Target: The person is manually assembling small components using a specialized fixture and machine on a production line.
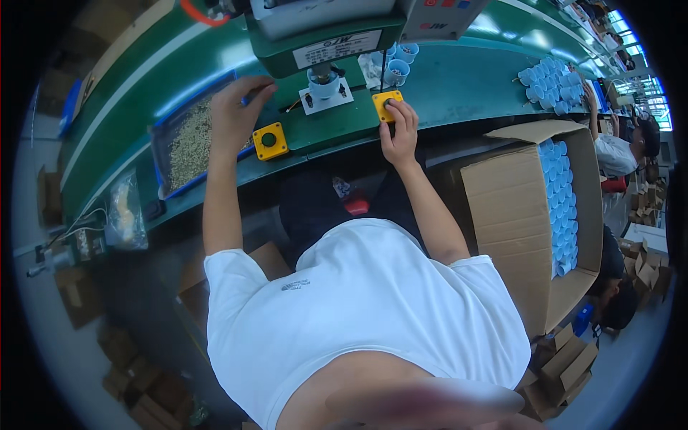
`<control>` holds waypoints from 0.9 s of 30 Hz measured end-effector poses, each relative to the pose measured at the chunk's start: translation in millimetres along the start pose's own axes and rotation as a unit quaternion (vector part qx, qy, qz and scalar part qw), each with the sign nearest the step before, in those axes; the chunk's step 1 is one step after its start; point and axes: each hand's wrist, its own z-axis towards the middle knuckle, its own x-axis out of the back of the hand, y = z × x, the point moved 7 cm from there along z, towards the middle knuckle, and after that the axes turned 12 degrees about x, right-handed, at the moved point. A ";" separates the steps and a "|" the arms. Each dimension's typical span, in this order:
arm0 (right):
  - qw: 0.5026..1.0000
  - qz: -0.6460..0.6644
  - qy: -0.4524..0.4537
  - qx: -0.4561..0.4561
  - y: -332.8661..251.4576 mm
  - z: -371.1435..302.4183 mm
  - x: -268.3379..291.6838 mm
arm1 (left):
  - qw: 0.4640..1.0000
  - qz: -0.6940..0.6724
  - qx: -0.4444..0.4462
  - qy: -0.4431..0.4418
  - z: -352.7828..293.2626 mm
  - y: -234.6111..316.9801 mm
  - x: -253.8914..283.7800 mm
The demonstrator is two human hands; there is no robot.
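Observation:
My left hand (pixel 233 111) hovers between a blue-rimmed tray of small beige pieces (pixel 190 147) and a green press (pixel 326 44). Its thumb and fingertips come together; whatever they may hold is too small to make out. Under the press head a light blue cup (pixel 324 87) sits upright on a white fixture plate (pixel 328 102). My right hand (pixel 400 135) rests with its fingers over a yellow button box (pixel 383 109), thumb apart from them, gripping nothing. A second yellow button box (pixel 270 142) stands below my left hand, untouched.
Several light blue cups (pixel 396 72) stand behind the press, and more are heaped (pixel 552 86) along the green bench at right. An open cardboard box (pixel 505 229) full of stacked blue cups is beside my right arm. A clear plastic bag (pixel 125 215) hangs at left. Other people work far right.

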 end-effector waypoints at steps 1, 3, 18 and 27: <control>1.000 0.005 -0.001 -0.001 -0.9 0.4 -0.2 | 1.000 0.001 -0.007 -0.019 6.9 4.1 -6.0; 1.000 0.009 -0.001 0.001 -0.8 1.2 0.9 | 0.998 0.003 -0.021 -0.056 18.2 10.3 -18.0; 1.000 0.003 -0.006 0.000 -1.9 -1.5 4.5 | 0.984 0.066 0.010 -0.166 51.6 25.9 -86.7; 1.000 0.018 -0.016 -0.005 -1.0 -0.9 3.6 | 0.959 0.173 0.005 -0.223 52.3 37.2 -87.3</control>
